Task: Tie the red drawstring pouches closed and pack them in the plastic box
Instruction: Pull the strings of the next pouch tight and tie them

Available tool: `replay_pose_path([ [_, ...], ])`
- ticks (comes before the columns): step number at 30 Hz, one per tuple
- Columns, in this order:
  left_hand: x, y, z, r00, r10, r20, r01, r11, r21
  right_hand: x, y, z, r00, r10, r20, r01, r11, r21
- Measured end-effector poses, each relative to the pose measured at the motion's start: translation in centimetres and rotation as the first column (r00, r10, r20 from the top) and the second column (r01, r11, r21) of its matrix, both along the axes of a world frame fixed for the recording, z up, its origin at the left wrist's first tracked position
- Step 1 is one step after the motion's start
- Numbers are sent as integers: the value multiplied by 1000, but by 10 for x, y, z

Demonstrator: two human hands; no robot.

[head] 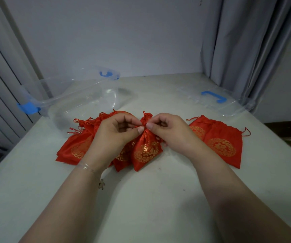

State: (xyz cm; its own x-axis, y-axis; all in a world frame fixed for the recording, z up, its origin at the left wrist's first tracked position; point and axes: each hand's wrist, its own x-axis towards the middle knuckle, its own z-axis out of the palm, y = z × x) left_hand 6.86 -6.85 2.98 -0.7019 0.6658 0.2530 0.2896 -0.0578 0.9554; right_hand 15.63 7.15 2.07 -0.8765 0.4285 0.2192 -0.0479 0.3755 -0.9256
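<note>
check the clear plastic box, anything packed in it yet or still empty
Empty. Through the clear plastic box only bare walls and floor show; the lid lies apart on the table, and every red pouch sits outside it.

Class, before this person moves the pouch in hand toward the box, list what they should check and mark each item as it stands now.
1. Neck of the red satin pouch with gold medallion gathered: ok.
2. Knot in its drawstring finished: cannot tell; left hand and right hand pinch it there.
3. Clear plastic box with blue latches open: ok.
4. Box has room: ok, no pouches inside.
5. Clear lid with blue handle out of the way: ok, far right.
</note>
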Motion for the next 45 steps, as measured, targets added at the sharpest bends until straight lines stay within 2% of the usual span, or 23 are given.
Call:
replay_pose_path([
  [4,2,0,0,990,71,-121,-72,997,-1,2,1,1,998,-4,64,4,1000,15],
  [7,-2,0,-1,991,85,-101,-88,996,-17,-1,-2,-3,999,-14,53,11,998,58],
  [12,-7,-2,-3,995,64,-78,-70,995,-77,0,-5,-8,989,-142,-48,150,940,306],
  [15,-5,-1,-5,984,109,-142,-130,981,-146,2,-10,-5,990,-106,-93,137,880,455],
  [18,-7,1,-10,959,132,-252,-187,960,-207,1,-13,-6,991,-81,-105,124,845,520],
  [20,-6,3,-12,933,151,-327,-227,951,-209,0,-13,-10,992,-88,-92,122,861,494],
  [25,2,6,-12,832,133,-539,-236,963,-126,-6,-10,-14,972,-196,-126,223,939,260],
  [28,0,7,-14,744,94,-662,-198,977,-84,-7,-6,-9,991,-110,-81,119,986,119],
  [35,-7,8,-17,557,61,-828,-173,984,-43,6,7,2,996,76,47,-75,997,-27],
  [45,-5,9,-19,526,94,-845,-184,983,-6,14,15,12,976,200,82,-198,980,-34],
])
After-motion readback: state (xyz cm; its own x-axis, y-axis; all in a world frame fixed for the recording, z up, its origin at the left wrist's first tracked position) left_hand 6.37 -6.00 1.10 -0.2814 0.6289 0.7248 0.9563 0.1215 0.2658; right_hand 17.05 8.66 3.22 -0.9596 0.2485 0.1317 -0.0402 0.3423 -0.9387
